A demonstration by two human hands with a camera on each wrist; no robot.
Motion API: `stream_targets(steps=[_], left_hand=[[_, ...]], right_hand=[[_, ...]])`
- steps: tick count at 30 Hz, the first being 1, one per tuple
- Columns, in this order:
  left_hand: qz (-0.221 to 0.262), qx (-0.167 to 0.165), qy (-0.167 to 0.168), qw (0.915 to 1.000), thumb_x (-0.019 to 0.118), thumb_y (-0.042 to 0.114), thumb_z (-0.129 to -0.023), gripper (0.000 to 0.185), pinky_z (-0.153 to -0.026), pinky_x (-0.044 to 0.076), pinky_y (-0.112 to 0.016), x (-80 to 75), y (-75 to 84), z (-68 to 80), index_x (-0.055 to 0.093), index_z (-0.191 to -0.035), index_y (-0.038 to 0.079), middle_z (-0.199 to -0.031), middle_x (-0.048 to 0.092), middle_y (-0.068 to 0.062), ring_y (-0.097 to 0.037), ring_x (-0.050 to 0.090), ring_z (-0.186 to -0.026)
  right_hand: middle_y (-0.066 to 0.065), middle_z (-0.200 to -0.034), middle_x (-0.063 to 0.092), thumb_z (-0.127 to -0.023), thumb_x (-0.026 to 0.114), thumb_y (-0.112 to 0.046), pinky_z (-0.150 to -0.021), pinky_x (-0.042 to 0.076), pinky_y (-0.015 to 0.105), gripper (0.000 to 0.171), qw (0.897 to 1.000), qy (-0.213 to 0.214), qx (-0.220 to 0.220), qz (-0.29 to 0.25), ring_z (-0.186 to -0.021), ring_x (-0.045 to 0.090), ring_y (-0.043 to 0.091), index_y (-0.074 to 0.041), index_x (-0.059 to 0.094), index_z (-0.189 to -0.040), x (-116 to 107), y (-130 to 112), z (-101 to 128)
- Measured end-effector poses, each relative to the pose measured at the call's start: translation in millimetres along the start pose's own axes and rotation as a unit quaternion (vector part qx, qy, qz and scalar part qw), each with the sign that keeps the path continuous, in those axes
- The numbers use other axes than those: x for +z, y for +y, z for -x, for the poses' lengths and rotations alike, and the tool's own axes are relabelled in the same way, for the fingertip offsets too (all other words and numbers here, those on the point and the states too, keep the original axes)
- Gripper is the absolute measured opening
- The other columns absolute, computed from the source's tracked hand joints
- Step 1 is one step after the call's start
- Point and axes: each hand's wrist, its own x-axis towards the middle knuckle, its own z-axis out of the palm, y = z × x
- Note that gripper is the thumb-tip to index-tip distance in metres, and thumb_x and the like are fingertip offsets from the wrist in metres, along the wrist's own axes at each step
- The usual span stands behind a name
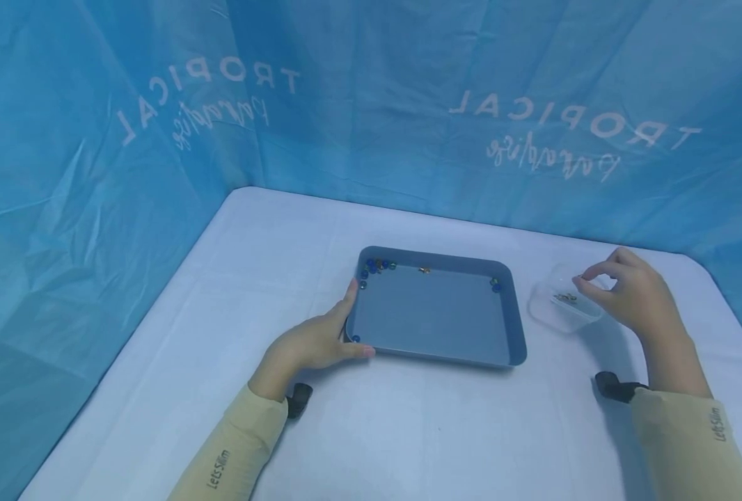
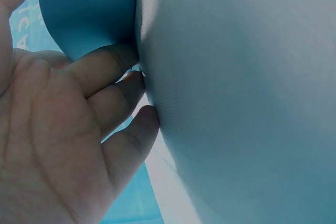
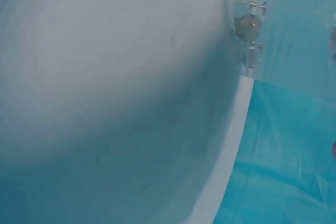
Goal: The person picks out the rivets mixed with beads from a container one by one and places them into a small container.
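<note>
A grey-blue rectangular tray (image 1: 433, 313) lies in the middle of the table. My left hand (image 1: 314, 341) holds its near left corner, thumb on the front rim and fingers along the left wall. In the left wrist view, the fingers (image 2: 121, 98) bend against the tray's side, low at the tablecloth. Blue, green and amber marbles (image 1: 372, 266) cluster in the tray's back left corner. My right hand (image 1: 634, 292) is raised over a clear plastic container (image 1: 559, 321), thumb and forefinger pinching something tiny, mostly hidden. Small gold-coloured pieces (image 1: 565, 298) lie in the container.
Inside the tray, gold-coloured pieces (image 1: 424, 270) sit by the back wall, a few marbles (image 1: 495, 284) at the right and a blue marble (image 1: 356, 339) near left. A white cloth covers the table (image 1: 408, 431). Blue printed curtains (image 1: 371, 104) hang behind and at the left.
</note>
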Motion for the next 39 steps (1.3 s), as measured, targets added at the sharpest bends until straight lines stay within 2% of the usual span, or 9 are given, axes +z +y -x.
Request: stream_targets(steps=[5, 10, 14, 17, 22, 26, 29, 34, 39], left_hand=[[-0.003, -0.003, 0.000, 1.0000, 0.070, 0.050, -0.089, 0.115, -0.120, 0.028, -0.051, -0.4, 0.6, 0.1, -0.020, -0.156, 0.025, -0.167, 0.007, -0.008, -0.031, 0.023, -0.151], [-0.005, -0.006, -0.002, 1.0000, 0.070, 0.050, -0.089, 0.115, -0.120, 0.027, -0.052, -1.3, 1.3, 0.0, -0.020, -0.156, 0.025, -0.167, 0.006, -0.009, -0.032, 0.022, -0.152], [-0.008, -0.007, -0.002, 0.9999, 0.070, 0.051, -0.089, 0.115, -0.120, 0.027, -0.052, -2.4, 1.6, 0.4, -0.020, -0.156, 0.025, -0.167, 0.007, -0.009, -0.032, 0.022, -0.152], [-0.008, -0.006, -0.002, 0.9999, 0.070, 0.051, -0.089, 0.116, -0.121, 0.027, -0.051, -2.6, 1.0, 0.5, -0.020, -0.156, 0.025, -0.167, 0.006, -0.009, -0.031, 0.021, -0.152], [-0.003, -0.003, -0.002, 1.0000, 0.070, 0.051, -0.089, 0.115, -0.121, 0.026, -0.050, -1.2, -0.4, -0.4, -0.021, -0.156, 0.025, -0.167, 0.003, -0.006, -0.029, 0.019, -0.153], [-0.006, -0.004, -0.002, 1.0000, 0.069, 0.053, -0.088, 0.116, -0.122, 0.025, -0.049, 0.4, -1.6, -1.5, -0.021, -0.156, 0.026, -0.167, 0.004, -0.006, -0.028, 0.019, -0.153], [-0.009, -0.007, 0.000, 0.9999, 0.070, 0.054, -0.088, 0.117, -0.122, 0.025, -0.049, 0.7, -2.8, -1.8, -0.021, -0.156, 0.026, -0.167, 0.006, -0.007, -0.029, 0.020, -0.153], [-0.008, -0.004, 0.004, 1.0000, 0.070, 0.053, -0.087, 0.117, -0.122, 0.024, -0.048, -0.4, -3.2, -2.0, -0.020, -0.156, 0.025, -0.167, 0.005, -0.007, -0.028, 0.019, -0.153], [-0.003, -0.005, 0.004, 1.0000, 0.071, 0.054, -0.087, 0.118, -0.123, 0.023, -0.048, -1.8, -2.6, -2.1, -0.019, -0.156, 0.024, -0.167, 0.004, -0.007, -0.027, 0.016, -0.153]], right_hand=[[0.012, -0.090, 0.052, -0.087, 0.076, -0.023, -0.058, 0.041, 0.033, 0.026, 1.000, -0.019, 0.007, 0.005, -0.083, 0.049, 0.030, 0.001, 0.075, -0.097, 1, 0, -2], [0.016, -0.097, 0.054, -0.090, 0.072, -0.029, -0.068, 0.048, 0.048, 0.032, 1.000, -0.013, -0.013, -0.003, -0.091, 0.052, 0.036, 0.001, 0.073, -0.103, -2, -13, -8], [0.017, -0.101, 0.056, -0.092, 0.069, -0.032, -0.076, 0.046, 0.057, 0.034, 0.999, 0.003, -0.045, -0.017, -0.097, 0.053, 0.040, -0.002, 0.072, -0.109, -5, -36, -18], [0.014, -0.096, 0.059, -0.091, 0.072, -0.028, -0.074, 0.046, 0.052, 0.029, 0.994, 0.032, -0.102, -0.033, -0.092, 0.055, 0.035, -0.004, 0.073, -0.108, -5, -61, -28], [0.004, -0.086, 0.058, -0.088, 0.075, -0.023, -0.066, 0.043, 0.037, 0.020, 0.975, 0.055, -0.209, -0.052, -0.080, 0.052, 0.020, -0.008, 0.076, -0.101, 1, -108, -46], [0.001, -0.085, 0.057, -0.088, 0.076, -0.024, -0.067, 0.045, 0.035, 0.018, 0.962, 0.006, -0.271, -0.047, -0.079, 0.051, 0.017, -0.012, 0.076, -0.102, 13, -146, -58], [0.001, -0.086, 0.057, -0.086, 0.078, -0.021, -0.069, 0.045, 0.035, 0.018, 0.946, -0.032, -0.320, -0.040, -0.080, 0.051, 0.018, -0.013, 0.076, -0.102, 25, -167, -67], [0.002, -0.084, 0.056, -0.084, 0.079, -0.015, -0.069, 0.045, 0.034, 0.014, 0.919, -0.066, -0.389, -0.014, -0.075, 0.047, 0.017, -0.013, 0.078, -0.098, 52, -184, -79], [0.000, -0.082, 0.051, -0.082, 0.080, -0.014, -0.068, 0.042, 0.033, 0.013, 0.908, -0.086, -0.409, 0.019, -0.072, 0.040, 0.017, -0.016, 0.078, -0.095, 72, -190, -82]])
